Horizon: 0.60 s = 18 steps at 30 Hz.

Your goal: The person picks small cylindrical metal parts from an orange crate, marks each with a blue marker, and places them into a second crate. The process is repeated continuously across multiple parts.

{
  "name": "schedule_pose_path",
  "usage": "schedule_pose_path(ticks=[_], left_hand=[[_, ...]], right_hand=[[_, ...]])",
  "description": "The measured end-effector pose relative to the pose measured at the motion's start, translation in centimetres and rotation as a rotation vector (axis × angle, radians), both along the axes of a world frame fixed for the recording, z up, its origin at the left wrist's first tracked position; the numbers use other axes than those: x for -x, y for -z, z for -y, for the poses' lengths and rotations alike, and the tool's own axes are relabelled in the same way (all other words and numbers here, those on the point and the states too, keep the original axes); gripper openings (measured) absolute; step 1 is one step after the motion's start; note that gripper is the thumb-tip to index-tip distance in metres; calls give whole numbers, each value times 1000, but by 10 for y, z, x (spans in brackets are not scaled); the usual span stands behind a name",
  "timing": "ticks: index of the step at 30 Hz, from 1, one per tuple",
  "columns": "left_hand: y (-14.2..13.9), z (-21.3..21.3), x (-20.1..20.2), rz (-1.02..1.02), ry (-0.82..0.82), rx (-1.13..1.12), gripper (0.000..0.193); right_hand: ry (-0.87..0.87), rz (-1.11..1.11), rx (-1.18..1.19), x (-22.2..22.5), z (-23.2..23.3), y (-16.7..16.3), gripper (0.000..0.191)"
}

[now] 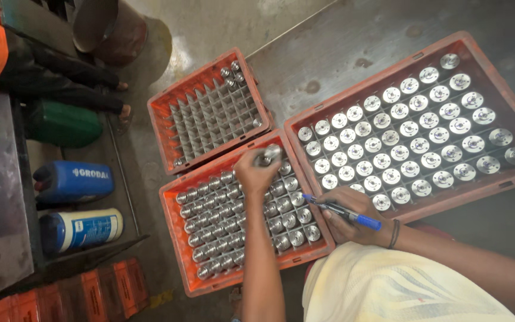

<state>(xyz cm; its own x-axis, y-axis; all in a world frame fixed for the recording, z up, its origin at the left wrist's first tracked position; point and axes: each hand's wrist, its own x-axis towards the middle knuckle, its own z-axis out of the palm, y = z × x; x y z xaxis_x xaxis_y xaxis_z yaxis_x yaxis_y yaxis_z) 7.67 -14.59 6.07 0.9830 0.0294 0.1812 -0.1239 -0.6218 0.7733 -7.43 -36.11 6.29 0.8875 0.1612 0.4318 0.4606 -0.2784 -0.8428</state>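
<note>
My left hand (256, 173) is closed around a small round metal part (269, 155), lifted just above the middle crate (177, 238), whose dividers keep each shiny piece standing apart from its neighbours. My right hand (353, 217) grips a blue marker (344, 211) with its tip pointing toward the lifted part, near enough, I judge, to mark it. The big crate (508, 179) on my right lies on the grey surface (353, 42), its parts sitting face up in tidy rows. A third crate (162, 119) beyond is nearly empty, only a few parts in its far corner. Plastic cans (73, 182) lie on the floor to my left.
</note>
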Motion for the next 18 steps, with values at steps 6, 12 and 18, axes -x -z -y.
schedule_pose_path(ticks=[6,12,18], left_hand=[[17,-15,37,-458,80,1552,47],[55,17,81,-570,-23,1224,44],[66,12,91,-478,75,1096,46]], right_hand=[[-46,146,64,-1,-2,-9,21],[14,174,43,-9,-8,-12,19],[-75,199,-2,0,-10,-4,17]])
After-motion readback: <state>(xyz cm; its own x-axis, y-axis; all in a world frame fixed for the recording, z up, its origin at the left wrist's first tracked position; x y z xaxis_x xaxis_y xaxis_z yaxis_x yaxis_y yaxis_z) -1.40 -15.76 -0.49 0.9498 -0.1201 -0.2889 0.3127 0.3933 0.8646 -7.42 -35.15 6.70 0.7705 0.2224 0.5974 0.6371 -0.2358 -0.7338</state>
